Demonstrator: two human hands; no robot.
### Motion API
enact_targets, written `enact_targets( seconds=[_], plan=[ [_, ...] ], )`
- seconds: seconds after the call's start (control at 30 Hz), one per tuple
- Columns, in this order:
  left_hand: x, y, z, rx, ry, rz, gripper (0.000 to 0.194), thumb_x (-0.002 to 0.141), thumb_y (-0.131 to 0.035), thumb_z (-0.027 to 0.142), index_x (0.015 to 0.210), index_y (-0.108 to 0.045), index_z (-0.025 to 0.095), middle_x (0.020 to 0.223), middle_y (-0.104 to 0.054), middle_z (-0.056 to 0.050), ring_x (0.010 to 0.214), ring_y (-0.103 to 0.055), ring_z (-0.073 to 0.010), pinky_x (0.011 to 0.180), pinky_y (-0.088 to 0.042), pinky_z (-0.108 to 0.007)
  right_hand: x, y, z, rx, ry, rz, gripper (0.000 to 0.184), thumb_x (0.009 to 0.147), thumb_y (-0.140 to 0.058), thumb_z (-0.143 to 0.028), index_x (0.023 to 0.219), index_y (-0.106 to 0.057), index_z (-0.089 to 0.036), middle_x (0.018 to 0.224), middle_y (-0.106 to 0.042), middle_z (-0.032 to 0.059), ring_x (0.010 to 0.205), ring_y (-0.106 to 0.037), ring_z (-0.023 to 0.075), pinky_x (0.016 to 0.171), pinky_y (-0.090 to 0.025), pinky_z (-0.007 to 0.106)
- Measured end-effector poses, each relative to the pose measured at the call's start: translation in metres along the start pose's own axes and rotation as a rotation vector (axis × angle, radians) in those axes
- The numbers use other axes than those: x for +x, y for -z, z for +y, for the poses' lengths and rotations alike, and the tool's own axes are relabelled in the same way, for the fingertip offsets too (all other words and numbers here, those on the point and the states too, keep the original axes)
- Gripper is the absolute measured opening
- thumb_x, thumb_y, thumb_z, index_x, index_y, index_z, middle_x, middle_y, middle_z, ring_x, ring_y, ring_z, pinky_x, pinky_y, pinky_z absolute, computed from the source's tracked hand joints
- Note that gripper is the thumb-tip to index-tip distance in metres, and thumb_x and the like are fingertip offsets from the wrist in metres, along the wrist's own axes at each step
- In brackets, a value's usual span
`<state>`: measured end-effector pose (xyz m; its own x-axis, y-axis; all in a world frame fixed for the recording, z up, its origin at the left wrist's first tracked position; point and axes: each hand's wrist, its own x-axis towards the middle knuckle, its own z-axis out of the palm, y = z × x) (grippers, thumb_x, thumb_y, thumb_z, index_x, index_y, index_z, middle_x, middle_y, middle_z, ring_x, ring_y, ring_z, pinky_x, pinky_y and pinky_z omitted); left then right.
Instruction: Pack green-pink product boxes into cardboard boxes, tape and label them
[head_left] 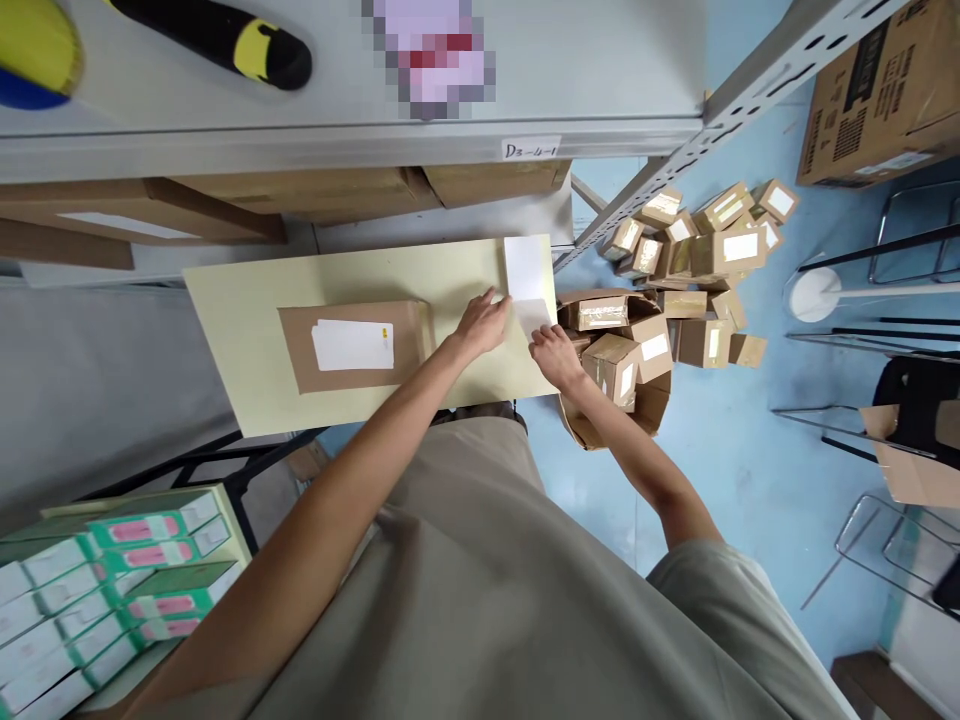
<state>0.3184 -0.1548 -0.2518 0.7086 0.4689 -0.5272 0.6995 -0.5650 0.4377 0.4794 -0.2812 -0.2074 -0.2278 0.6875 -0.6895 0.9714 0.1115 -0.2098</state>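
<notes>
A strip of white paper labels (527, 262) lies at the right end of a pale yellow board (450, 272). Its lower part (531, 314) looks bent or lifted and is shaded. My right hand (556, 357) is closed on the strip's lower end, close to the board's right edge. My left hand (482, 324) rests at the strip's left edge, fingers partly bent and apart, with a fingertip touching the paper. Left of my hands, a flat brown cardboard package (410, 345) lies on the board with white paper sheets (352, 345) on top.
A grey metal shelf (600, 60) with cardboard boxes (352, 192) beneath stands beyond the board. On the right, an open carton (656, 400) holds small boxes, and several more boxes (735, 250) lie on the blue floor. Green and white boxes (112, 580) are stacked at lower left.
</notes>
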Motion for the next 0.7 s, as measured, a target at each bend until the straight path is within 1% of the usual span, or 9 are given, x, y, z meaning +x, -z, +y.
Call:
enact_targets(
  seconds=[0.1,0.17,0.23,0.3,0.37,0.4,0.5,0.6,0.7],
  plan=[
    [0.004,0.001,0.006,-0.013,0.027,-0.014,0.081,0.092,-0.057,0.006,0.171,-0.045,-0.003,0.152,-0.072,-0.031,0.176,-0.031,-0.0396,0.136,-0.037,-0.058,0.0,0.004,-0.006,0.082,-0.068,-0.329,0.023,0.086,-0.09,-0.007,0.109,-0.088,-0.008,0.112,-0.086,0.0245,0.109,-0.081,0.0343,0.095,-0.056,0.039],
    [0.001,0.0,0.009,-0.128,0.056,0.019,0.075,0.097,-0.058,0.013,0.17,-0.049,0.0,0.158,-0.068,-0.03,0.175,-0.032,-0.0394,0.137,-0.035,-0.057,-0.002,0.008,-0.007,0.154,-0.021,-0.402,0.021,0.075,-0.098,-0.009,0.094,-0.089,-0.01,0.096,-0.087,0.0183,0.092,-0.084,0.0308,0.082,-0.057,0.034],
    [-0.01,-0.003,0.01,-0.369,0.075,0.063,0.06,0.107,-0.057,0.032,0.163,-0.06,0.008,0.159,-0.07,-0.025,0.168,-0.047,-0.0382,0.134,-0.041,-0.053,-0.003,0.014,-0.003,0.396,0.103,-0.399,0.015,0.077,-0.098,-0.015,0.088,-0.088,-0.014,0.094,-0.088,0.0123,0.087,-0.083,0.0258,0.075,-0.056,0.029],
    [-0.033,-0.005,0.007,-0.712,0.088,0.022,0.061,0.113,-0.049,0.061,0.141,-0.076,0.014,0.144,-0.079,-0.021,0.146,-0.069,-0.0373,0.123,-0.054,-0.049,-0.003,0.02,0.006,0.779,0.21,-0.309,0.016,0.082,-0.095,-0.029,0.089,-0.087,-0.017,0.093,-0.088,0.0073,0.082,-0.08,0.0211,0.071,-0.056,0.027],
    [-0.064,-0.007,-0.001,-1.016,0.113,-0.095,0.08,0.105,-0.047,0.087,0.114,-0.083,0.016,0.117,-0.086,-0.019,0.118,-0.081,-0.0361,0.105,-0.065,-0.047,0.002,0.026,0.015,1.111,0.168,-0.072,0.034,0.083,-0.094,-0.05,0.09,-0.085,-0.018,0.086,-0.085,0.0047,0.074,-0.074,0.0175,0.067,-0.056,0.026],
    [-0.081,-0.007,-0.007,-1.119,0.139,-0.13,0.083,0.097,-0.055,0.094,0.105,-0.082,0.016,0.106,-0.086,-0.017,0.108,-0.083,-0.0351,0.097,-0.067,-0.045,0.005,0.027,0.017,1.216,0.099,0.08,0.044,0.081,-0.093,-0.061,0.089,-0.084,-0.018,0.081,-0.083,0.0039,0.069,-0.07,0.0161,0.064,-0.056,0.026],
    [-0.131,-0.004,-0.025,-1.306,0.251,-0.021,0.08,0.07,-0.089,0.091,0.097,-0.079,0.016,0.095,-0.084,-0.011,0.094,-0.084,-0.031,0.087,-0.071,-0.043,0.016,0.031,0.011,1.375,-0.076,0.414,0.063,0.069,-0.096,-0.078,0.082,-0.077,-0.019,0.072,-0.076,0.0018,0.062,-0.062,0.0136,0.059,-0.057,0.027],
    [-0.17,0.004,-0.042,-1.389,0.344,0.172,0.078,0.066,-0.096,0.085,0.097,-0.077,0.016,0.09,-0.081,-0.009,0.089,-0.086,-0.0293,0.082,-0.073,-0.039,0.025,0.035,-0.015,1.453,-0.073,0.461,0.069,0.062,-0.097,-0.083,0.08,-0.073,-0.021,0.071,-0.074,0.0005,0.063,-0.063,0.0137,0.061,-0.062,0.028],
    [-0.202,0.017,-0.059,-1.42,0.326,0.236,0.072,0.071,-0.097,0.079,0.099,-0.078,0.015,0.092,-0.082,-0.01,0.092,-0.088,-0.0311,0.078,-0.073,-0.036,0.03,0.038,-0.051,1.47,-0.052,0.529,0.069,0.064,-0.097,-0.084,0.079,-0.069,-0.023,0.067,-0.07,-0.0022,0.062,-0.062,0.013,0.06,-0.062,0.028]
  ],
)
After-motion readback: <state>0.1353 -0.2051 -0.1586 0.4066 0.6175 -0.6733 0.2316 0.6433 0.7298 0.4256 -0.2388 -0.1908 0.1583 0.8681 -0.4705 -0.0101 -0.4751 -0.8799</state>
